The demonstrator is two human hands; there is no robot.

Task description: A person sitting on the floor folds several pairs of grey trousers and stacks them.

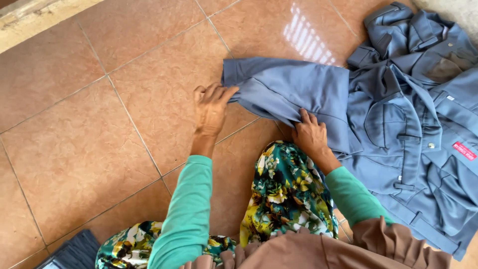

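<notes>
Pinching sleeve of soft, limp grey shirt mid-frame: left hand grips cuff edge, right hand presses fold flat.

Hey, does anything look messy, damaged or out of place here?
Only the blue-grey shirt: it lies rumpled on the tiled floor, with a dark patch near its collar, either a stain or a label. The left hand grips its sleeve, and the right hand presses it.

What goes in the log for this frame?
left hand: grips sleeve | right hand: pressing jacket | jacket on floor
</notes>
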